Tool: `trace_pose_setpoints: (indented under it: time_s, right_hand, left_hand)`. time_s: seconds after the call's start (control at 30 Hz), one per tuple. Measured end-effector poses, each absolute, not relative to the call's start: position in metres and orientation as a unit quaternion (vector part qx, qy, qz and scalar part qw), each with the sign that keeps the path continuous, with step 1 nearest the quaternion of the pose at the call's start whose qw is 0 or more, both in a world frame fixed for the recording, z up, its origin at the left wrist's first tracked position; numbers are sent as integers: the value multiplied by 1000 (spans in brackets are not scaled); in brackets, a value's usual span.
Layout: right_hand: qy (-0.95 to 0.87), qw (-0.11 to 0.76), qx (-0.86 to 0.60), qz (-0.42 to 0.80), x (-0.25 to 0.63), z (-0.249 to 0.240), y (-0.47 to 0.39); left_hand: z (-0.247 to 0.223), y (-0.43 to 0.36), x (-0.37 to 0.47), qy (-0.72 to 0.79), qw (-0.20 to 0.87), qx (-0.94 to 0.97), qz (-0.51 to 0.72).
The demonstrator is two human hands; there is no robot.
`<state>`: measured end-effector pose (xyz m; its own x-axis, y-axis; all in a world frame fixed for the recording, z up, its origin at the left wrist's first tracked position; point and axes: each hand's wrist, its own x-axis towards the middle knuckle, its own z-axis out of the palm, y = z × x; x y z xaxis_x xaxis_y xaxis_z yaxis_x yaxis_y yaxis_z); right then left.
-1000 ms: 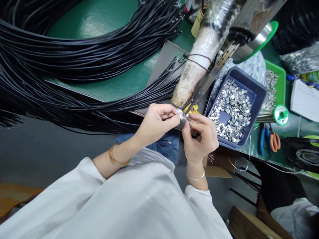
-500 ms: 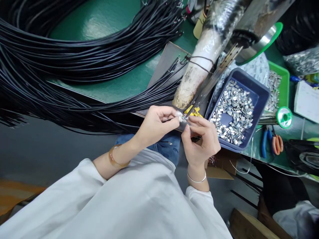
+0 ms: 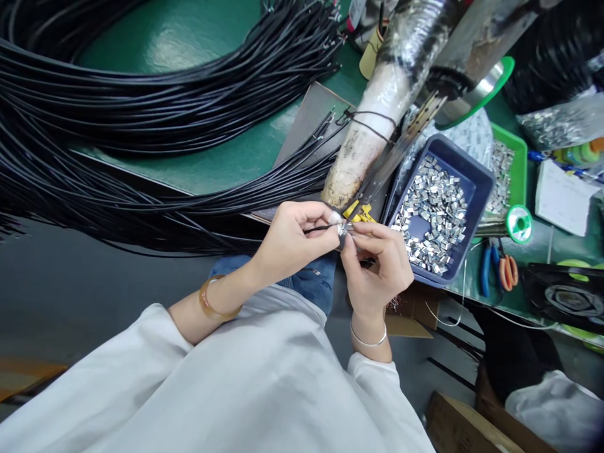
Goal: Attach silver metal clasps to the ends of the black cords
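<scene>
My left hand [image 3: 299, 238] is closed, its thumb and fingers pinching a thin black cable [image 3: 317, 228] near the end. Something white covers a fingertip of that hand. Close against it, my right hand [image 3: 377, 261] is closed too, thumb and fingertips on a small shiny metal piece [image 3: 348, 226] at the cable's end. Fingers hide most of this piece, so I cannot tell whether it is on the cable. Just beyond the fingertips lies a yellow object [image 3: 361, 212]. To the right, a dark blue bin [image 3: 477, 179] holds many small silvery metal pieces [image 3: 436, 214].
Bundles of black cables [image 3: 189, 113] cover the left of the green table [image 3: 172, 47]. A plastic-wrapped tube [image 3: 365, 138] slants down toward my hands. Farther right are a green tray [image 3: 518, 167], a solder spool [image 3: 519, 223], pliers [image 3: 508, 272] and a fan [image 3: 573, 299].
My hands have drawn slightly closer together, and the right fingertips now meet the left ones at the cable end. More of the cable shows. The whole view has shifted a little.
</scene>
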<state>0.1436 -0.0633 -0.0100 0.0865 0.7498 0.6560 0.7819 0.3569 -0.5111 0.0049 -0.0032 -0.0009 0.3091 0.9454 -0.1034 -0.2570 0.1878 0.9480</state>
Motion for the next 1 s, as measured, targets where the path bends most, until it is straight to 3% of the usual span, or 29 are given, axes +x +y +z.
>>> trace_pose_setpoints:
  time_s: [0.5,1.0]
  right_hand:
    - [-659,477,-581,-20,141,-7,-59]
    - [-694,464,-550,-39,146,-11,-64]
  left_hand:
    - [-7,-8,7,395,612,503,465]
    - [-3,-5,2,382,651,504,420]
